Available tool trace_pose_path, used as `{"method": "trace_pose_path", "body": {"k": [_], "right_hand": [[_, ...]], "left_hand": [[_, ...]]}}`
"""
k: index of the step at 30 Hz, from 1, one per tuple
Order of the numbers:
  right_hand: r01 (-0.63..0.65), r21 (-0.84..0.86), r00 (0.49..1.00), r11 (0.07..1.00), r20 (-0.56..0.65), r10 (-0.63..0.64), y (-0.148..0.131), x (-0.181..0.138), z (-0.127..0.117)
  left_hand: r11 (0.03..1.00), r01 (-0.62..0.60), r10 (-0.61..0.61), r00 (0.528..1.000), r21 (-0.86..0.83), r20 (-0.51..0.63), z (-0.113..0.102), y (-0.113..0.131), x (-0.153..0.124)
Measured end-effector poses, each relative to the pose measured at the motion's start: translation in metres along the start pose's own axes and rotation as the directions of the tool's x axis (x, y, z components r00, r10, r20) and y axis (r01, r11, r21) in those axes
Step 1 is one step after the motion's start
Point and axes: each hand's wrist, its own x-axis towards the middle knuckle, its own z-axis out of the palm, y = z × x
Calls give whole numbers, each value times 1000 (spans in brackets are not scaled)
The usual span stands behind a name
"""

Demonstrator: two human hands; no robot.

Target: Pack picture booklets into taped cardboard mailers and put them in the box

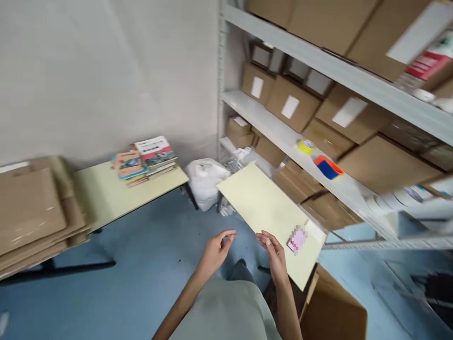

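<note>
My left hand hangs in front of my body with its fingers loosely curled and apart, holding nothing. My right hand is just to its right, fingers extended, empty, at the near edge of a pale yellow tabletop. A small pink object lies on that tabletop close to my right hand. Neither hand touches anything I can see.
A second pale table at the left carries a stack of books and flattened cardboard. Metal shelving at the right holds cardboard boxes, a yellow tape roll and an orange-blue item. A white bag lies on the blue floor; an open carton is at my right.
</note>
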Motion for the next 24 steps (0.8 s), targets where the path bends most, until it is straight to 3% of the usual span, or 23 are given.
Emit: {"method": "trace_pose_path", "body": {"k": [7,14,19,24], "right_hand": [[-37,-78,951,996,305,59,-9,77,119],[-100,-99,844,990,519,137,-17,176,231],[-117,-131,709,985,684,175,-32,237,287],[-146,-196,610,970,754,244,-36,288,330]], "left_hand": [[982,110,-149,954,-156,-261,-88,-39,11],[945,184,-296,832,-270,-469,-169,-62,64],[906,176,-382,731,-385,-565,-219,-68,111],[873,140,-449,608,-468,-655,-251,-73,142]]}}
